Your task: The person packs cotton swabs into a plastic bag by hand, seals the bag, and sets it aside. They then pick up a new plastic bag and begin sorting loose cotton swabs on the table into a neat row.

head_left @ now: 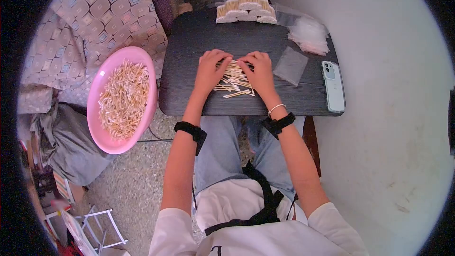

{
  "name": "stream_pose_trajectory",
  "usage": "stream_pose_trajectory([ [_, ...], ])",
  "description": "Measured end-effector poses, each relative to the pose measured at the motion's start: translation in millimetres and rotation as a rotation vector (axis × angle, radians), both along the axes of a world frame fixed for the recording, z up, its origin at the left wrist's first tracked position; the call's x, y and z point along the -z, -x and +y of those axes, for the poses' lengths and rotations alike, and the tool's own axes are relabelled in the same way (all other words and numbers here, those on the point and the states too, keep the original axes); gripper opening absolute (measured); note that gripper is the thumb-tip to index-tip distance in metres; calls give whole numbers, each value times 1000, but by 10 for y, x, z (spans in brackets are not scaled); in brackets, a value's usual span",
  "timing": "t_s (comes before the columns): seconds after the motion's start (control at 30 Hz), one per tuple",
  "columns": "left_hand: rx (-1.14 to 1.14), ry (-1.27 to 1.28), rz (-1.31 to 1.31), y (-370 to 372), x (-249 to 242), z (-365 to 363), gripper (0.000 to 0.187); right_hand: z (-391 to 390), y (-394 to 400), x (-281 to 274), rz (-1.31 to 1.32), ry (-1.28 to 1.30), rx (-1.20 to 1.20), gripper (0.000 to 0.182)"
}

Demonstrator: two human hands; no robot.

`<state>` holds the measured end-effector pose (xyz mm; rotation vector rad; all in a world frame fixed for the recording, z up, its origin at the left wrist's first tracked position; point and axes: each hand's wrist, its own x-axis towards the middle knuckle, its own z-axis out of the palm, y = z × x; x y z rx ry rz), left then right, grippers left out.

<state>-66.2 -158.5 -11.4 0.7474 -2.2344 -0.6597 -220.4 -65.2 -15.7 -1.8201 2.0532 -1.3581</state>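
Note:
Loose cotton swabs (233,77) lie in a small heap on the black table, mostly crosswise between my two hands. My left hand (211,70) curls its fingers at the left end of the heap, thumb against the swab tips. At the right end my right hand (259,70) does likewise, its fingers bent over the swabs. Both hands press on the upper swabs from either side; my fingers partly hide them. A few swabs lie apart, nearer the table's front edge. Right of my right hand is a flat clear plastic bag (291,66).
Packed bags of swabs (249,7) are stacked at the table's (189,33) back edge. A pile of clear bags (309,35) and a phone (333,86) lie on the right. A pink tub (94,114) full of swabs stands left; a wall (379,90) rises right.

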Motion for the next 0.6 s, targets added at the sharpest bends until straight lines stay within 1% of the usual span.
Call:
stream_pose_trajectory([
  [0.1,2,121,0,6,-1,61,16,-7,5,5,-5,2,18,18],
  [0.37,12,13,-1,-15,19,11,20,-27,20,19,-78,100,34,16],
  [0.5,6,-16,22,-1,27,-1,24,-25,23,14,-121,142,147,13],
  [0.6,-14,-148,77,6,-2,35,27,-9,45,23,-137,145,233,11],
])
